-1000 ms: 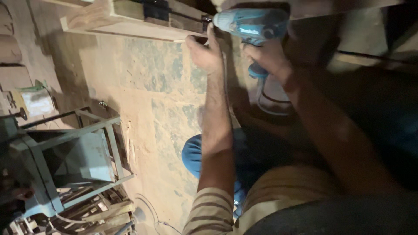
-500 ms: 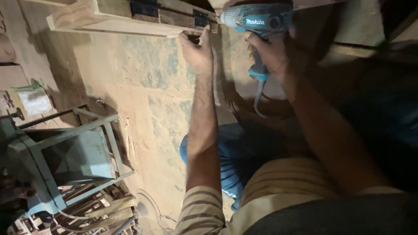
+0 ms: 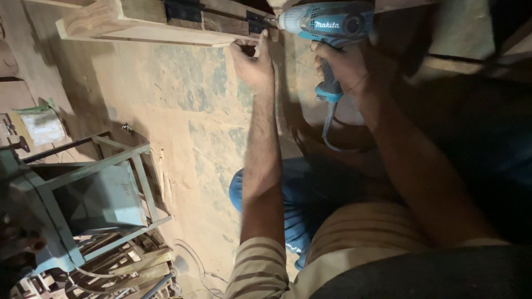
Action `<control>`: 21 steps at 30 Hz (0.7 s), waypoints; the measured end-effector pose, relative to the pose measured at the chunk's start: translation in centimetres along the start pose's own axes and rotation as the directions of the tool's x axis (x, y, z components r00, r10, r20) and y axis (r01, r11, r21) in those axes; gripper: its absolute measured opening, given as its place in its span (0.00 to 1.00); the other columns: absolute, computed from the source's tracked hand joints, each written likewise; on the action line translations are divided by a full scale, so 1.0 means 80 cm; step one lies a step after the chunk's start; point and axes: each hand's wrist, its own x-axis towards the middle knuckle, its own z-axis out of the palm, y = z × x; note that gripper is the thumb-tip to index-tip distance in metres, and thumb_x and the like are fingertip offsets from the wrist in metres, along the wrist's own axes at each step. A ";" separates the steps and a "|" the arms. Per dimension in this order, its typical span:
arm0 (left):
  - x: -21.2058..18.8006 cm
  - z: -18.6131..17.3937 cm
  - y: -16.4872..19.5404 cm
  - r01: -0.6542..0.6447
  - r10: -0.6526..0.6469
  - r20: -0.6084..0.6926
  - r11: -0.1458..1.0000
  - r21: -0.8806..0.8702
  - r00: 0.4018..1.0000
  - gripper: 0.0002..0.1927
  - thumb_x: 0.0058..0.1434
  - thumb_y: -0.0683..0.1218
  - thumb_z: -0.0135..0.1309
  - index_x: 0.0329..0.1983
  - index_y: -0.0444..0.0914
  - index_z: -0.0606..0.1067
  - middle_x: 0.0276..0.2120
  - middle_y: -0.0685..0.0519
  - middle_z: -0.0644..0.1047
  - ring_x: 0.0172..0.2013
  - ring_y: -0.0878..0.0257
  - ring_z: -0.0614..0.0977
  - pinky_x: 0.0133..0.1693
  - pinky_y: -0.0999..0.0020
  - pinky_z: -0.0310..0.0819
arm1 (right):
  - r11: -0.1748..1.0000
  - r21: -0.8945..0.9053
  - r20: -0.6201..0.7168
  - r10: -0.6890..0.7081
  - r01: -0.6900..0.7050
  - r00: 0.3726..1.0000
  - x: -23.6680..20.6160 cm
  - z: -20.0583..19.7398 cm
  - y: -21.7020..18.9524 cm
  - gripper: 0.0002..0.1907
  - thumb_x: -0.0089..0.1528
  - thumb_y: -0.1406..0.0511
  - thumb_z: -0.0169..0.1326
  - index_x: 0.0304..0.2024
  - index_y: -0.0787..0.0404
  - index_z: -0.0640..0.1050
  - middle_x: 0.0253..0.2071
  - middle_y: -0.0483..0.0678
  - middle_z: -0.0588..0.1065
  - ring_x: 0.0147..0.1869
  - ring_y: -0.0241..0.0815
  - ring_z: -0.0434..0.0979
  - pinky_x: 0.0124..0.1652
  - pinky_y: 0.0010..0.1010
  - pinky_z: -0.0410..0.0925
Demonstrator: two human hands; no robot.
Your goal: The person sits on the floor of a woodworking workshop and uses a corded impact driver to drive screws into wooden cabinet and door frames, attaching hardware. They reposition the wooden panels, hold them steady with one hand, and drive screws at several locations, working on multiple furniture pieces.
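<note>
Here the right hand (image 3: 346, 66) holds the drill (image 3: 327, 25) level, bit pointing left.

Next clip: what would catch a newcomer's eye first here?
The blue drill at top centre, held by the right hand, its bit against a dark hinge on a wooden frame. The left hand steadies the frame's edge just below. At lower left stands a pale green metal stand.

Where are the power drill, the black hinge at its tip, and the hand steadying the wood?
power drill (image 3: 332, 23), head view, on its teal body.
black hinge (image 3: 256, 23), head view, on its plate.
left hand (image 3: 253, 62), head view, on its back.
</note>
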 end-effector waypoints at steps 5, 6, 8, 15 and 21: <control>-0.001 0.000 -0.007 -0.018 0.018 0.023 1.000 0.000 1.000 0.22 0.58 0.52 0.69 0.43 0.35 0.72 0.34 0.49 0.80 0.35 0.59 0.82 0.40 0.64 0.79 | 0.998 0.004 0.024 -0.063 0.063 0.998 0.000 -0.002 0.001 0.10 0.64 0.65 0.60 0.44 0.61 0.76 0.32 0.45 0.76 0.32 0.36 0.78 0.34 0.30 0.75; -0.001 0.000 -0.010 -0.022 0.023 0.029 1.000 -0.007 0.999 0.22 0.58 0.52 0.69 0.43 0.35 0.72 0.35 0.49 0.80 0.35 0.59 0.82 0.40 0.64 0.79 | 0.997 0.014 0.042 -0.078 0.078 0.996 -0.001 -0.003 0.001 0.10 0.64 0.65 0.60 0.45 0.61 0.75 0.32 0.46 0.76 0.32 0.36 0.77 0.33 0.30 0.74; -0.002 0.002 -0.014 -0.030 0.029 0.018 0.999 0.014 0.999 0.22 0.58 0.53 0.69 0.42 0.35 0.72 0.34 0.49 0.79 0.34 0.60 0.82 0.39 0.64 0.79 | 0.995 -0.004 0.029 -0.097 0.097 0.995 -0.001 -0.003 0.001 0.10 0.64 0.65 0.60 0.45 0.61 0.75 0.33 0.45 0.76 0.33 0.36 0.78 0.34 0.30 0.75; -0.002 0.007 -0.023 -0.033 0.033 0.005 0.997 0.074 0.999 0.24 0.57 0.55 0.69 0.42 0.36 0.72 0.32 0.51 0.79 0.32 0.61 0.82 0.37 0.66 0.80 | 0.994 -0.032 0.043 -0.099 0.100 0.994 -0.002 -0.002 0.008 0.10 0.65 0.64 0.59 0.46 0.61 0.75 0.34 0.45 0.76 0.34 0.36 0.78 0.36 0.30 0.76; -0.003 0.003 -0.012 -0.037 0.038 -0.014 0.998 0.056 0.999 0.24 0.57 0.55 0.69 0.43 0.36 0.72 0.34 0.51 0.79 0.34 0.61 0.82 0.39 0.65 0.79 | 0.980 -0.186 -0.025 -0.078 0.072 0.997 -0.002 0.004 0.017 0.08 0.65 0.63 0.58 0.43 0.59 0.76 0.34 0.45 0.78 0.33 0.35 0.80 0.36 0.29 0.77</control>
